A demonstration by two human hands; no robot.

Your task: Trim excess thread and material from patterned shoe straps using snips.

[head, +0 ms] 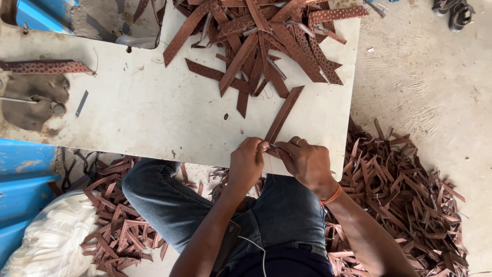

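A long brown leather strip (283, 114) lies slanted on the white table (154, 113), its near end at the front edge. My left hand (246, 163) pinches that near end. My right hand (306, 161), with a ring and an orange wristband, meets it from the right, fingers closed on the strip end and what looks like a small metal tool. A heap of brown perforated strips (271, 38) covers the table's far side, a short way beyond my hands.
A sewing machine base (31, 100) with a strip under it sits at the table's left. Piles of cut strips lie on the floor at right (405, 195) and under my knees (118, 225). A white sack (51, 241) and blue frame (20, 179) stand at left.
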